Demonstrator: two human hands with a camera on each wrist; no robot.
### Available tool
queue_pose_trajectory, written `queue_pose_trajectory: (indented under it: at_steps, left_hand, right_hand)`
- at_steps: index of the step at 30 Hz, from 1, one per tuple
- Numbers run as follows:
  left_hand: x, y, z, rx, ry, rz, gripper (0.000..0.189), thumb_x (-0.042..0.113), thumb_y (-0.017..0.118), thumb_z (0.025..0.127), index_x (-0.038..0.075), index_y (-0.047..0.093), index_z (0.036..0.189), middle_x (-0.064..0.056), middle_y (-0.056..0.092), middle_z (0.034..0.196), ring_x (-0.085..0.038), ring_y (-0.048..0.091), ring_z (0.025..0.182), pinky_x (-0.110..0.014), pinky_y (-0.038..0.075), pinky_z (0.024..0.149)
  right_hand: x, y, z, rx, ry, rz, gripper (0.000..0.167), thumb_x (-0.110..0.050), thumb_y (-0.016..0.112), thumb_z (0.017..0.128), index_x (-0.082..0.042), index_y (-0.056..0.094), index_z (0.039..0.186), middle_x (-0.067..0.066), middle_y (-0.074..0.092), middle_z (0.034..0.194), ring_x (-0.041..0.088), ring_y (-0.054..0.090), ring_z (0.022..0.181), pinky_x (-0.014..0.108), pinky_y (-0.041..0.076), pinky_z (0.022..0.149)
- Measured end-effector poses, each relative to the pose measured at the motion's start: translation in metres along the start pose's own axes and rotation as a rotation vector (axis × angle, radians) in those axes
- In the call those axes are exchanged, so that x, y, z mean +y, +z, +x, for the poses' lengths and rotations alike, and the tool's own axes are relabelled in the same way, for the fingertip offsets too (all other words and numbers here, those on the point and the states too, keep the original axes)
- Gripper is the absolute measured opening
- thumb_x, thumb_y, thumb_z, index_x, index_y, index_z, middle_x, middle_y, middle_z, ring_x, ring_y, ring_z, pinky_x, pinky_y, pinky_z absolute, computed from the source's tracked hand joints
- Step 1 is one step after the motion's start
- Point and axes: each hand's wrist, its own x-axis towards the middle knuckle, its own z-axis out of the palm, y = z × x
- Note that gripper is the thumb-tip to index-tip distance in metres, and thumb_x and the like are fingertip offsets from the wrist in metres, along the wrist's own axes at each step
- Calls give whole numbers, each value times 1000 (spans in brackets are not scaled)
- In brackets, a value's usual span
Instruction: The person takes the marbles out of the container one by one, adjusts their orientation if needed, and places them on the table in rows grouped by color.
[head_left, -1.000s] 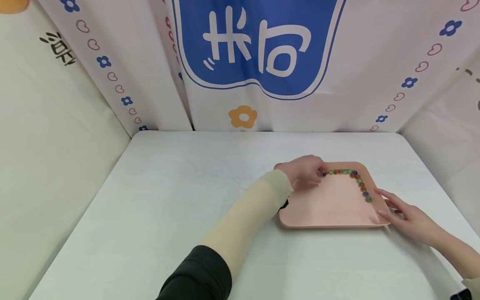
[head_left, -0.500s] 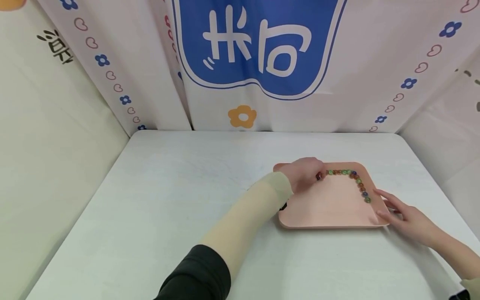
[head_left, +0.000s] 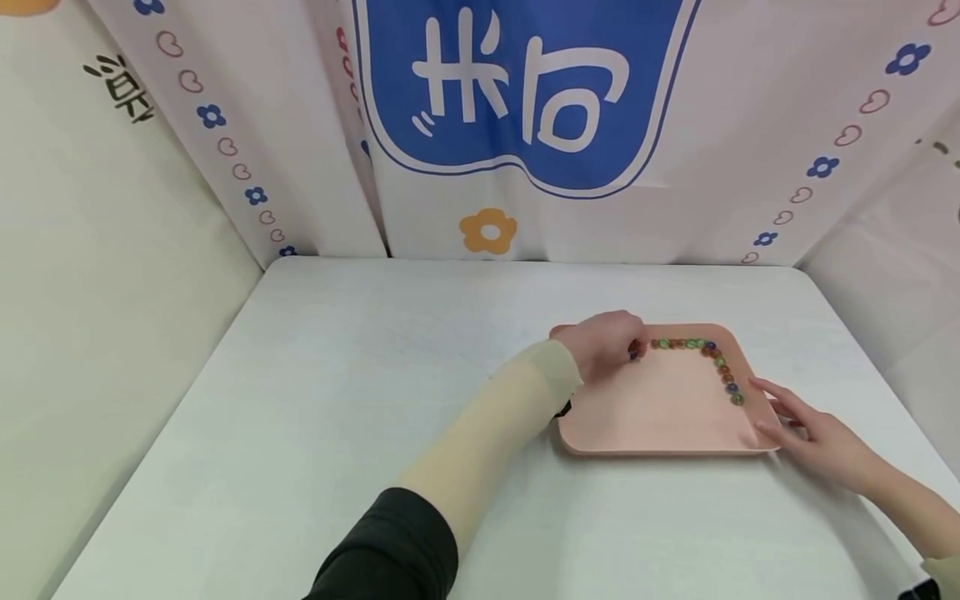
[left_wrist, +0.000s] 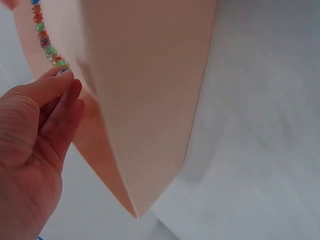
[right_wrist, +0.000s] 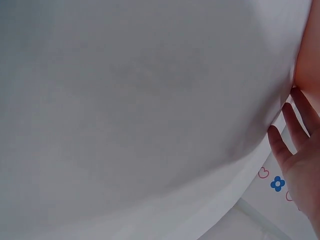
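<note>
A pink rectangular tray (head_left: 667, 417) lies on the right part of the white table. Inside it, small coloured glass marbles (head_left: 724, 375) run in a bent row along the far side and down the right side. My left hand (head_left: 606, 340) reaches over the tray's far left part. Between its thumb and fingertips it pinches a dark blue marble (head_left: 633, 355), mostly covered by the fingers, left of the row's end. My right hand (head_left: 821, 437) rests at the tray's right edge, its fingers (right_wrist: 295, 127) spread and fairly straight, fingertips against the rim.
The white table (head_left: 337, 400) reaches back to a printed curtain (head_left: 420, 208) with a blue sign. Pale cloth walls (head_left: 112, 275) enclose it on both sides. My left sleeve crosses the near part of the table.
My left hand has shifted slightly left, drawing the dark blue marble away from the end of the row. The tray, the rest of the row and my right hand have stayed put.
</note>
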Motion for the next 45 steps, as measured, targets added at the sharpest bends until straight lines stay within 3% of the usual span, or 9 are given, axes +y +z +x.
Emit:
queue_pose_trajectory:
  at_steps: [5,11,19,23,29,34,38,41,45]
  left_hand:
    - [-1,-10,-3,-15,18,-14,11,9,60,97,14,68,100,3,58,99,-10,48,89,-20,41,75]
    - [-8,-17,-12,-29,80,-10,16,3,60,93,11,69,105,2,59,98,-11,50,88,-19,41,74]
    - [-33,-25,-38,36,178,-13,18,7,63,93,7,70,109,5,63,97,-9,56,89,-16,44,78]
    - [-52,-31,-59,83,152,-70,19,8,66,92,7,71,110,5,64,97,-10,57,89,-18,46,78]
    - [-80,-34,-92,119,109,-99,19,12,67,93,11,70,112,6,65,102,-8,57,92,-20,46,82]
    - [-100,-31,-120,156,89,-125,19,9,68,92,8,70,111,3,66,102,-8,59,91,-22,48,82]
    - [-113,-25,-140,191,83,-156,20,8,68,92,6,71,111,3,66,102,-9,60,90,-23,49,79]
    - [-126,-20,-153,215,77,-167,19,9,68,92,6,71,110,3,67,101,-9,61,90,-25,49,79]
    - [-146,-17,-166,239,48,-168,18,8,69,91,7,71,109,3,67,102,-11,61,91,-32,50,83]
  right_hand:
    - [1,-1,1,-16,27,3,65,-23,59,99,-13,25,153,40,46,129,55,54,107,51,45,78]
    - [2,0,1,-1,16,14,66,-22,63,96,-15,29,152,36,48,131,52,56,107,19,40,73]
    - [3,1,2,11,-3,24,67,-21,64,95,-14,29,152,36,47,132,51,57,106,14,39,73]
    - [3,2,3,28,-25,11,67,-19,66,95,-16,31,152,33,48,134,44,58,105,6,34,73]
    - [4,2,2,-3,4,31,68,-21,63,96,-13,26,153,40,45,131,55,55,106,9,37,71]
    - [5,3,1,-15,18,36,69,-22,63,96,-14,25,154,41,46,129,53,57,104,11,38,70]
    - [5,2,0,7,-4,25,70,-20,66,95,-16,28,153,39,49,128,27,63,102,9,37,71]
    - [5,2,0,13,-15,18,70,-20,67,94,-16,29,153,38,49,128,20,62,100,9,37,71]
    - [3,2,1,-1,-2,8,71,-22,65,95,-15,26,153,40,49,127,43,60,102,12,38,70]
